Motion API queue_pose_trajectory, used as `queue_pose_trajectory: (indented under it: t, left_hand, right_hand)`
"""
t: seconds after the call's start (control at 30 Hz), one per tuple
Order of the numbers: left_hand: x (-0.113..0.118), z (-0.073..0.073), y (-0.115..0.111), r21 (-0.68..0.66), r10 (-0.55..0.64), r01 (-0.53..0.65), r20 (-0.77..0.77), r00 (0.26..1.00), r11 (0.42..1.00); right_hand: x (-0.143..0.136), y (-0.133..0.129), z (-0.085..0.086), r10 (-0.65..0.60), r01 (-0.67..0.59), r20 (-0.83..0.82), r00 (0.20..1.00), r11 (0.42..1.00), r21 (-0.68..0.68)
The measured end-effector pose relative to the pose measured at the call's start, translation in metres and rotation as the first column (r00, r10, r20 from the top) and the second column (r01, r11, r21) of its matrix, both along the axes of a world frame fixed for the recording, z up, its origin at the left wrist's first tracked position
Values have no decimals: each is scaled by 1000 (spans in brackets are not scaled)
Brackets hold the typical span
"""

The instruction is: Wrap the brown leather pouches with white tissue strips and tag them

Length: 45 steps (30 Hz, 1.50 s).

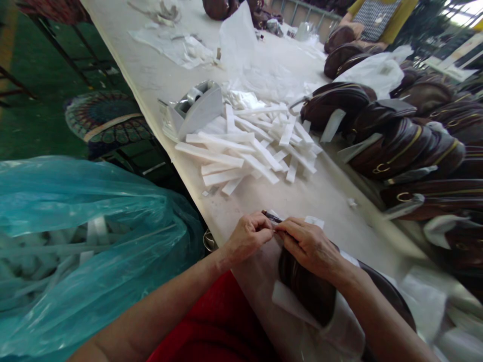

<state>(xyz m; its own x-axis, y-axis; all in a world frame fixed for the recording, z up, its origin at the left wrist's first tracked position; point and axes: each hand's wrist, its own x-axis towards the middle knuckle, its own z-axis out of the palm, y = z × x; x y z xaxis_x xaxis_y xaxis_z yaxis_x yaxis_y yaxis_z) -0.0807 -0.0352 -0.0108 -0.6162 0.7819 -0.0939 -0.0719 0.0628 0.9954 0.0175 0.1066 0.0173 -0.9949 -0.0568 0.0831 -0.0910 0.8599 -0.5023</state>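
A dark brown leather bag lies on the table in front of me, with white wrapping along its near side. Over its far end, my right hand is closed, thumb and fingers pinching a dark strap whose end pokes out beyond the fingertips. My left hand is closed in a pinch, its fingertips meeting those of the right. Whatever lies between the left fingers is hidden. Just beyond both hands spreads a pile of white foam strips.
A tape dispenser stands beside the strips, near the table's left edge. Many brown bags line the right side. A blue plastic sack holding white strips and a round stool are at left. Another person is at the far right.
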Motion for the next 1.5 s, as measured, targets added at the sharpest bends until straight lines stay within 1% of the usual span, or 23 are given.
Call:
queue_pose_trajectory:
  t: [0.13, 0.27, 0.43, 0.6, 0.77, 0.87, 0.97, 1.07, 1.23, 1.33, 1.5]
  left_hand:
    - [0, 0, -1, -29, 33, -32, 8, 999, 999]
    - [2, -2, 1, -52, 65, -67, -36, 997, 996]
    - [3, -1, 1, -8, 34, -34, -34, 999, 999]
    - [3, 0, 0, 13, -6, 5, 82, 997, 1000]
    - [4, -1, 2, 11, 25, -29, 250, 968, 1000]
    - [6, 0, 4, -6, 30, -30, 322, 946, 1000]
    - [7, 3, 4, -23, 38, -31, 344, 938, 999]
    - [8, 5, 5, -11, 61, -62, 360, 931, 998]
    - [9, 0, 4, 54, 68, -101, 434, 898, 993]
    - [9, -2, 6, 34, 82, -106, 417, 905, 994]
    - [10, -4, 7, 18, 93, -102, 279, 956, 995]
  right_hand:
    - [0, 0, -3, -10, 10, 1, 1000, 1000, 13]
    - [0, 0, -4, -37, 37, -4, 999, 999, 35]
    - [-1, -1, -3, -60, 61, -16, 998, 996, 70]
    - [-1, -2, -4, -74, 76, -23, 997, 993, 91]
    - [-1, -3, -4, -80, 82, -26, 996, 991, 105]
    - [-2, -4, -3, -93, 98, -46, 995, 990, 106]
    - [-2, -4, -2, -107, 112, -64, 992, 990, 85]
    - [-1, -3, -2, -104, 108, -59, 993, 993, 54]
    - [0, -3, -3, -131, 133, -45, 990, 991, 36]
    - [0, -3, -4, -143, 144, -48, 989, 989, 25]
    - [-1, -4, -4, -149, 152, -65, 987, 987, 42]
